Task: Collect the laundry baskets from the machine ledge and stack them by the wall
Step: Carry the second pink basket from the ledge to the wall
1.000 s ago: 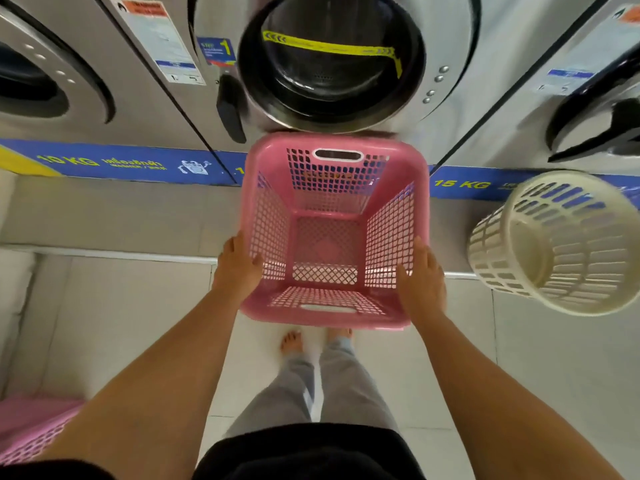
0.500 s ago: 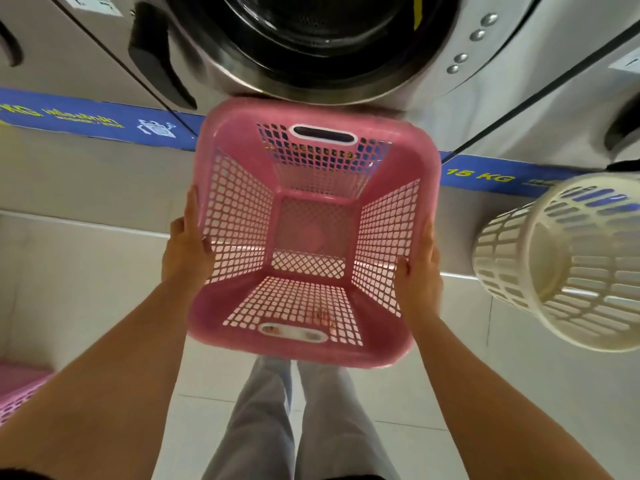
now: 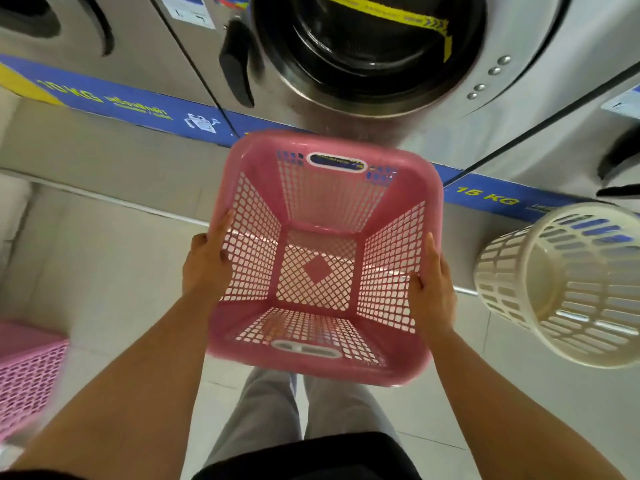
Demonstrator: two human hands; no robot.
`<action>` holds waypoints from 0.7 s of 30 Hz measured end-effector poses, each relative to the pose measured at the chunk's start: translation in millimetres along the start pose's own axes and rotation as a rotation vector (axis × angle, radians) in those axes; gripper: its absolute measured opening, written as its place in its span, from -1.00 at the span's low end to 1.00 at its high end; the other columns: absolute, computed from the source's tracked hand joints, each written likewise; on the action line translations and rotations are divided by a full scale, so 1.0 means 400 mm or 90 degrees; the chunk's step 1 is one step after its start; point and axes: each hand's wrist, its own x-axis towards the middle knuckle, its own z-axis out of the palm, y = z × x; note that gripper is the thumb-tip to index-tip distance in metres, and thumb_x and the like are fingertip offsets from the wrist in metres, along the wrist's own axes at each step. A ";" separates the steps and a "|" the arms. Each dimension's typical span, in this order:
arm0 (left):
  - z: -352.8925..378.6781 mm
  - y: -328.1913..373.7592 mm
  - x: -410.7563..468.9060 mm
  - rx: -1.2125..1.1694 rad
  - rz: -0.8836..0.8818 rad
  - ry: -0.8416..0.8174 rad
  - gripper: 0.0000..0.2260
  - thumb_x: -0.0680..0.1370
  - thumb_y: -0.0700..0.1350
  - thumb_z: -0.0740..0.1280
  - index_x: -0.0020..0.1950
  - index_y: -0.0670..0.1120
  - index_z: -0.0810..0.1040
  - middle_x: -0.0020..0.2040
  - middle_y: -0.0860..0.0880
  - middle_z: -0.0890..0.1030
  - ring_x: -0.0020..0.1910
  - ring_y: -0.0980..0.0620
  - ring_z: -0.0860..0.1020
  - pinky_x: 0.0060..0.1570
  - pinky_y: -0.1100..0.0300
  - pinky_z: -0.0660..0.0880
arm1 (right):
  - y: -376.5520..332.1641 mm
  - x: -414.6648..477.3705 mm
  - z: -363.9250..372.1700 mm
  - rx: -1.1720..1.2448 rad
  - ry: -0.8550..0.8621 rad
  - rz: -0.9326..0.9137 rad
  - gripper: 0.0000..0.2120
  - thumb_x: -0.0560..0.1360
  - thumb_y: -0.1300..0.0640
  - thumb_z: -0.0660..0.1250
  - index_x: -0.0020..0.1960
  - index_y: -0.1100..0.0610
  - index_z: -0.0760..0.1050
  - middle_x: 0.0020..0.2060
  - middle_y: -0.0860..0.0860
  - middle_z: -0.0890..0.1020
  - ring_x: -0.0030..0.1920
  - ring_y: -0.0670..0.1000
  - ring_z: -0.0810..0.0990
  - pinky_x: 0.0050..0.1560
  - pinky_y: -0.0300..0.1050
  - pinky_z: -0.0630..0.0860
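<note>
I've got the pink basket (image 3: 322, 258) gripped w/ both hands, held in the air in front of the washer door (image 3: 367, 46), open top facing me, nothing inside. My left hand (image 3: 207, 261) is clamped on its left wall, thumb over the rim; my right hand (image 3: 431, 289) is clamped on the right wall, same way. Its far rim sits over the machine ledge (image 3: 114, 150); near rim is above my legs. A cream round basket (image 3: 568, 285) lies tipped on its side at the ledge's right end, mouth toward me. 2nd pink basket (image 3: 27, 372) is at bottom left on the floor, partly cut off.
</note>
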 end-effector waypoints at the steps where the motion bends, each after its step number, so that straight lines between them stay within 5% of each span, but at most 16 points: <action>1: -0.013 -0.014 -0.021 -0.006 -0.009 0.009 -0.36 0.57 -0.26 0.16 0.52 0.28 0.10 0.18 -0.20 0.44 -0.01 -0.24 0.55 0.00 -0.05 0.49 | -0.011 -0.009 -0.005 0.001 -0.003 -0.011 -0.26 0.50 0.31 0.23 0.57 -0.11 0.07 0.38 0.13 0.39 0.04 0.25 0.58 -0.09 0.07 0.54; 12: -0.147 -0.274 -0.243 -0.095 -0.149 0.167 -0.45 0.59 -0.19 0.14 0.51 0.24 0.17 0.23 -0.17 0.45 0.06 -0.23 0.54 -0.04 0.02 0.50 | -0.271 -0.113 0.022 0.015 -0.073 -0.173 -0.26 0.51 0.29 0.21 0.56 -0.18 0.04 0.39 0.12 0.39 0.16 0.22 0.54 0.06 0.11 0.53; 21: -0.272 -0.626 -0.486 -0.178 -0.206 0.329 -0.42 0.52 -0.28 0.18 0.48 0.18 0.29 0.15 -0.22 0.54 -0.10 -0.20 0.57 -0.15 0.00 0.53 | -0.548 -0.321 0.163 0.006 -0.135 -0.346 -0.26 0.52 0.25 0.19 0.56 -0.20 0.00 0.44 0.07 0.32 0.21 0.22 0.51 0.09 0.10 0.49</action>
